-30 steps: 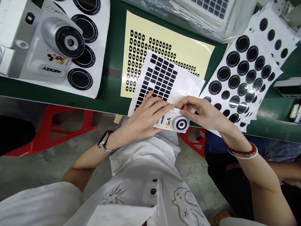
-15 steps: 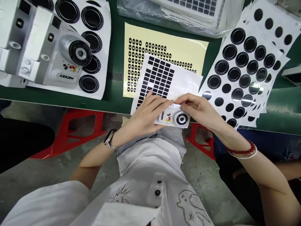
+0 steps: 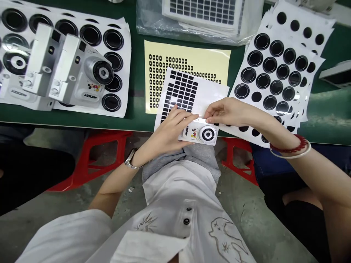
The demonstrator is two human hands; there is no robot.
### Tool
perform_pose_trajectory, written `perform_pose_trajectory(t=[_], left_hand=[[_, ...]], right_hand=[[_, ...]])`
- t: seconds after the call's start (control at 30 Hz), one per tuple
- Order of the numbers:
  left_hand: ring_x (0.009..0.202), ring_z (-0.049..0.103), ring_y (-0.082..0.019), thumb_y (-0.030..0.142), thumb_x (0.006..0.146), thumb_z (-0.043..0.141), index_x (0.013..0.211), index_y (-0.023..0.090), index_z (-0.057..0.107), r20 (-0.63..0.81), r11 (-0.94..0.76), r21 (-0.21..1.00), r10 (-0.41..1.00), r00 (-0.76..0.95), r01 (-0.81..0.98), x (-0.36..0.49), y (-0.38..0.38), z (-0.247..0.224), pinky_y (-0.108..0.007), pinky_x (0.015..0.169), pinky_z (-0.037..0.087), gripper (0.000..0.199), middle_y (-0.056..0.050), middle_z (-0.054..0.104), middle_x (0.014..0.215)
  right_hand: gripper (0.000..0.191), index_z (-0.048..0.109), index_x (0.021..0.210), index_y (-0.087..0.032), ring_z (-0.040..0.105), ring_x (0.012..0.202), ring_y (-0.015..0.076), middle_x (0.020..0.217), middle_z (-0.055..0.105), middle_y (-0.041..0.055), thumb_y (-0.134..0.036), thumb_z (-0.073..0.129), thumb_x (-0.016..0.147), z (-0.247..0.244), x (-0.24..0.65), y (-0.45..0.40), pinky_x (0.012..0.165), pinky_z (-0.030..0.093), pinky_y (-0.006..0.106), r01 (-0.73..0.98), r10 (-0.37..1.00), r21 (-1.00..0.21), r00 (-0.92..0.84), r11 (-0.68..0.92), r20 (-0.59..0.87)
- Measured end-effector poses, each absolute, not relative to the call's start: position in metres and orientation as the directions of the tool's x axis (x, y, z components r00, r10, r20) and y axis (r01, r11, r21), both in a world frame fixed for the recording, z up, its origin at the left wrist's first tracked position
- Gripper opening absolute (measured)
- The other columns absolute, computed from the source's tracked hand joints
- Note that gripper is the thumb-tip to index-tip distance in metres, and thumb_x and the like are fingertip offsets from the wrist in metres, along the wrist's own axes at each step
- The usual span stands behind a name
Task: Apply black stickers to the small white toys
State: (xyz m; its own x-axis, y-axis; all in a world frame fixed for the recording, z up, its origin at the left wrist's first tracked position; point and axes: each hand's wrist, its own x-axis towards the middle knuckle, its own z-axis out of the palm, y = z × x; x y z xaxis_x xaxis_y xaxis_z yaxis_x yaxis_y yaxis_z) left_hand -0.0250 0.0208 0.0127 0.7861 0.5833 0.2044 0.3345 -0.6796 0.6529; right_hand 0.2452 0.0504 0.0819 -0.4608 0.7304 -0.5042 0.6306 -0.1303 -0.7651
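A white toy camera [image 3: 194, 133] with a cartoon mouse, lettering and a ringed black lens lies at the table's front edge, lens side toward me. My left hand [image 3: 172, 128] is closed round its left end, fingers stretched along the upper side. At the camera's upper right edge, my right hand [image 3: 222, 111] has thumb and fingertips pinched together; anything small between them is hidden. Under and behind the camera lies a white sheet of black rectangular stickers [image 3: 210, 93]. It overlaps a yellow sheet of small black stickers [image 3: 203, 54].
More white toy cameras [image 3: 65, 73] stand at left on sheets of round black stickers [image 3: 122, 73]. Sheets of round stickers [image 3: 263, 65] lie fanned out at right. A plastic bag with sticker sheets [image 3: 156, 22] is at the back. Red stools [image 3: 109, 153] stand below the green table [image 3: 137, 73].
The view has shifted, bringing more of the cameras at left into sight. My right hand has turned slightly at the camera's upper edge. My left hand keeps its hold.
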Motion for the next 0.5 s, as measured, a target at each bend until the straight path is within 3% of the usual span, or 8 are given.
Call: perform_pose_trajectory(t=[0.1, 0.27, 0.4, 0.5], left_hand=[[0.137, 0.057, -0.034, 0.041, 0.094, 0.080, 0.158, 0.021, 0.041, 0.203, -0.682, 0.651, 0.580, 0.789, 0.334, -0.025, 0.022, 0.014, -0.073, 0.131, 0.028, 0.078, -0.015, 0.062, 0.143], [0.136, 0.058, -0.034, 0.042, 0.093, 0.082, 0.158, 0.021, 0.042, 0.232, -0.697, 0.641, 0.577, 0.783, 0.323, -0.024, 0.022, 0.015, -0.070, 0.130, 0.032, 0.079, -0.015, 0.062, 0.142], [0.136, 0.057, -0.033, 0.042, 0.093, 0.083, 0.159, 0.022, 0.039, 0.213, -0.696, 0.637, 0.572, 0.792, 0.331, -0.024, 0.022, 0.013, -0.068, 0.130, 0.033, 0.082, -0.014, 0.061, 0.143], [0.134, 0.057, -0.032, 0.043, 0.094, 0.081, 0.160, 0.021, 0.038, 0.225, -0.695, 0.643, 0.573, 0.788, 0.321, -0.024, 0.022, 0.012, -0.067, 0.130, 0.032, 0.081, -0.014, 0.060, 0.143]], right_hand=[[0.012, 0.085, 0.088, -0.027, 0.065, 0.062, 0.0169, 0.076, 0.078, 0.0024, -0.037, 0.078, 0.089, 0.083, 0.250, 0.063, 0.055, 0.046, 0.032, 0.662, 0.678, -0.748, -0.523, -0.059, -0.516], [0.012, 0.086, 0.083, -0.028, 0.068, 0.061, 0.0192, 0.075, 0.078, 0.0033, -0.039, 0.089, 0.081, 0.085, 0.247, 0.079, 0.050, 0.050, 0.033, 0.692, 0.605, -0.722, -0.574, -0.002, -0.552], [0.020, 0.081, 0.069, -0.024, 0.062, 0.054, 0.0154, 0.060, 0.067, 0.0000, -0.035, 0.098, 0.069, 0.072, 0.245, 0.086, 0.047, 0.044, 0.030, 0.718, 0.645, -0.690, -0.570, 0.090, -0.509], [0.038, 0.070, 0.056, -0.021, 0.066, 0.062, 0.0168, 0.053, 0.055, -0.0020, -0.040, 0.102, 0.063, 0.054, 0.244, 0.092, 0.054, 0.046, 0.029, 0.660, 0.729, -0.745, -0.555, 0.093, -0.400]])
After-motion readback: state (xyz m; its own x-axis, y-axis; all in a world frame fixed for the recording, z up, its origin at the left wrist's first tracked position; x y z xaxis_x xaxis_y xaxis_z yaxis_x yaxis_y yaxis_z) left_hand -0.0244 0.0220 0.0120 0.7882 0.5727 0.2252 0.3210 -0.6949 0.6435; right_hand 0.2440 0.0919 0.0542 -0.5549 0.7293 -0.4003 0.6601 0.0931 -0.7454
